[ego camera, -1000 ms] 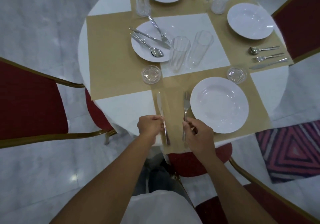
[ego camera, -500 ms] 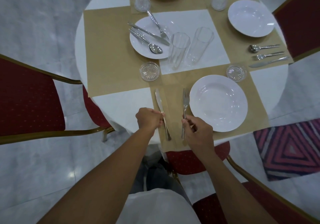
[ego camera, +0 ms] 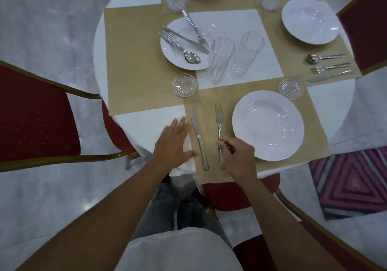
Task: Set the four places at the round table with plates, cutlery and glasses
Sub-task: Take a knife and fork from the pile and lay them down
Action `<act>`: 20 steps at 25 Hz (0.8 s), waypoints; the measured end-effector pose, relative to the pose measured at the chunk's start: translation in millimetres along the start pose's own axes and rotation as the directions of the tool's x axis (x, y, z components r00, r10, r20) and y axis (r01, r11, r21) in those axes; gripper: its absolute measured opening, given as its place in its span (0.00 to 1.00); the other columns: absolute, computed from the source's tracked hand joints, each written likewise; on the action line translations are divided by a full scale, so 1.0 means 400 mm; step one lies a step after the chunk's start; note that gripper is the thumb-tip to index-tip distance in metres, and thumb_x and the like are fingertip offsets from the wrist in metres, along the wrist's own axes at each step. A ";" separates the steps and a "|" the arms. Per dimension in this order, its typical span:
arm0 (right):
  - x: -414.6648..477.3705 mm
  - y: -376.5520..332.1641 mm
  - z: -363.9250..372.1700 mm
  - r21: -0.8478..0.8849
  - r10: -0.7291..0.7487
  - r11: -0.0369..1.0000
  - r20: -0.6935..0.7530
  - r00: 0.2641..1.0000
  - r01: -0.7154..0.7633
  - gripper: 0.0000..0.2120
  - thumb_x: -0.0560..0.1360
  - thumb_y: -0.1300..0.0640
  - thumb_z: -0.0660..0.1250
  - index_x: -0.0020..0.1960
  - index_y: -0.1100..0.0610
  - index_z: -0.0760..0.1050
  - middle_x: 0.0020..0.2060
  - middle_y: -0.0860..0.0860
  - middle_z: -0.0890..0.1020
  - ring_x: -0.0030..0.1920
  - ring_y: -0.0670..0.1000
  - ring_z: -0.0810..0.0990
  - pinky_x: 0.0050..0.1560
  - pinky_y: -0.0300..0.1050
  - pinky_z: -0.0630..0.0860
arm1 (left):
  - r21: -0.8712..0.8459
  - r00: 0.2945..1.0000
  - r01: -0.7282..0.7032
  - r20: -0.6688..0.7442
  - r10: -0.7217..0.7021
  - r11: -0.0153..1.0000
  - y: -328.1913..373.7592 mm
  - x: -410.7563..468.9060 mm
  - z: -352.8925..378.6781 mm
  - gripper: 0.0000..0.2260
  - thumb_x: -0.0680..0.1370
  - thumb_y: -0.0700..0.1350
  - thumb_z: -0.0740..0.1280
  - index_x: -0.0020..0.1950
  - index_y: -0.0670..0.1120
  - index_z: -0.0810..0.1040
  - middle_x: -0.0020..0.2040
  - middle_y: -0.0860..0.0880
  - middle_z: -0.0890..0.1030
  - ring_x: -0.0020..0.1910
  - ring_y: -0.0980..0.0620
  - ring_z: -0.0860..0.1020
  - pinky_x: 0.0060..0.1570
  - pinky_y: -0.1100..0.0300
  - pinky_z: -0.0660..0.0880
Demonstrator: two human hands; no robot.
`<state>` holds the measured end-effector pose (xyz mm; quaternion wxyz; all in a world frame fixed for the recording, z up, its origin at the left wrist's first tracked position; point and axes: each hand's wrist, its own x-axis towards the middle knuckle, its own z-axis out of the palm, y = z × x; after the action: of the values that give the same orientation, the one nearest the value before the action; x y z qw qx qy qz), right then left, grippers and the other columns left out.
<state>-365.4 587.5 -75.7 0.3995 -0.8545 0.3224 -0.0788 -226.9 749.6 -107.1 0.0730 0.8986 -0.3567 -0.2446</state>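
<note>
I see a shiny silver fork (ego camera: pixel 219 124) in my right fingers (ego camera: pixel 225 145), beside a plain white plate (ego camera: pixel 268 125). It lies on a tan mat (ego camera: pixel 211 174). Past my left fingers (ego camera: pixel 178 124), red chairs (ego camera: pixel 35 120) have tiny gold dots. The rug (ego camera: pixel 354 180) has pink and dark stripes.

Bare placemat (ego camera: pixel 134 61) left is open (two glasses (ego camera: pixel 234 55) block the centre).

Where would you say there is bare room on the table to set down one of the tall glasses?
Free: the tan mat left of the cutlery plate, and the white patch beside the left hand. Crowded: the centre, around both tall glasses.
</note>
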 end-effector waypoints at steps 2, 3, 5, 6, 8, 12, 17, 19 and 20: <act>0.007 -0.002 0.011 -0.008 0.012 1.000 0.041 0.999 -0.012 0.09 0.79 0.56 0.71 0.57 0.56 0.85 0.41 0.43 0.83 0.40 0.37 0.79 0.43 0.24 0.70 | 0.062 0.999 -0.013 0.045 0.010 0.998 -0.005 0.001 0.001 0.46 0.75 0.70 0.61 0.81 0.48 0.44 0.81 0.50 0.40 0.80 0.48 0.40 0.79 0.49 0.44; 0.010 -0.001 0.017 -0.016 0.024 1.000 0.067 0.997 -0.023 0.10 0.79 0.57 0.70 0.59 0.56 0.84 0.42 0.42 0.82 0.41 0.36 0.79 0.43 0.23 0.70 | 0.062 0.998 -0.018 0.053 0.015 0.998 -0.005 0.002 0.000 0.46 0.75 0.70 0.61 0.81 0.48 0.43 0.81 0.49 0.40 0.80 0.47 0.39 0.78 0.49 0.43; 0.014 0.000 0.028 -0.029 0.060 0.998 0.116 0.991 -0.057 0.11 0.80 0.57 0.69 0.61 0.55 0.83 0.44 0.42 0.83 0.41 0.36 0.79 0.45 0.23 0.69 | 0.049 0.998 -0.022 0.064 0.019 0.999 -0.005 0.005 -0.003 0.47 0.74 0.70 0.62 0.81 0.48 0.42 0.81 0.49 0.39 0.80 0.47 0.39 0.77 0.51 0.41; 0.017 0.002 0.034 -0.029 0.072 0.997 0.131 0.989 -0.069 0.11 0.80 0.57 0.69 0.61 0.55 0.83 0.45 0.43 0.84 0.42 0.37 0.79 0.45 0.25 0.70 | 0.045 0.997 -0.020 0.072 0.016 0.999 -0.005 0.005 -0.005 0.48 0.74 0.69 0.63 0.81 0.48 0.42 0.81 0.50 0.39 0.80 0.47 0.39 0.76 0.51 0.41; 0.020 0.006 0.045 -0.025 0.081 0.997 0.146 0.986 -0.078 0.10 0.80 0.56 0.69 0.60 0.54 0.83 0.45 0.43 0.85 0.43 0.38 0.81 0.45 0.26 0.71 | 0.035 0.996 -0.016 0.088 0.013 0.999 -0.005 0.007 -0.009 0.49 0.73 0.69 0.65 0.81 0.48 0.42 0.81 0.50 0.38 0.80 0.48 0.38 0.76 0.52 0.41; 0.017 0.005 0.060 -0.050 0.109 0.993 0.108 0.988 -0.104 0.10 0.79 0.54 0.70 0.59 0.53 0.84 0.46 0.44 0.86 0.43 0.38 0.81 0.44 0.23 0.71 | 0.018 0.994 -0.006 0.107 0.004 1.000 -0.003 0.008 -0.011 0.50 0.73 0.68 0.66 0.81 0.48 0.41 0.81 0.51 0.38 0.80 0.48 0.38 0.77 0.51 0.42; 0.016 0.000 0.072 -0.113 0.137 0.985 0.045 0.990 -0.131 0.07 0.79 0.53 0.71 0.53 0.54 0.86 0.41 0.44 0.85 0.40 0.40 0.81 0.44 0.27 0.71 | -0.002 0.995 -0.001 0.099 0.002 1.000 -0.002 0.007 -0.013 0.50 0.72 0.68 0.67 0.81 0.49 0.41 0.81 0.51 0.38 0.80 0.48 0.38 0.76 0.52 0.41; 0.016 -0.004 0.069 -0.104 0.150 0.984 0.052 0.987 -0.144 0.07 0.79 0.53 0.71 0.53 0.54 0.86 0.39 0.43 0.84 0.39 0.40 0.81 0.45 0.31 0.76 | -0.004 0.995 0.000 0.098 0.000 1.000 -0.001 0.007 -0.016 0.50 0.72 0.68 0.67 0.81 0.49 0.41 0.81 0.51 0.38 0.80 0.48 0.38 0.76 0.53 0.41; 0.018 -0.009 0.065 -0.083 0.163 0.984 0.048 0.986 -0.158 0.07 0.79 0.52 0.71 0.52 0.53 0.86 0.39 0.42 0.83 0.39 0.39 0.81 0.44 0.31 0.76 | -0.003 0.995 0.000 0.103 0.000 1.000 -0.002 0.006 -0.017 0.50 0.72 0.68 0.67 0.81 0.49 0.41 0.81 0.51 0.38 0.80 0.48 0.38 0.76 0.52 0.41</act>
<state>-348.0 601.2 -91.4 0.3791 -0.8427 0.3822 -0.0103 -221.6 748.2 -102.5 0.0558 0.8846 -0.3598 -0.2913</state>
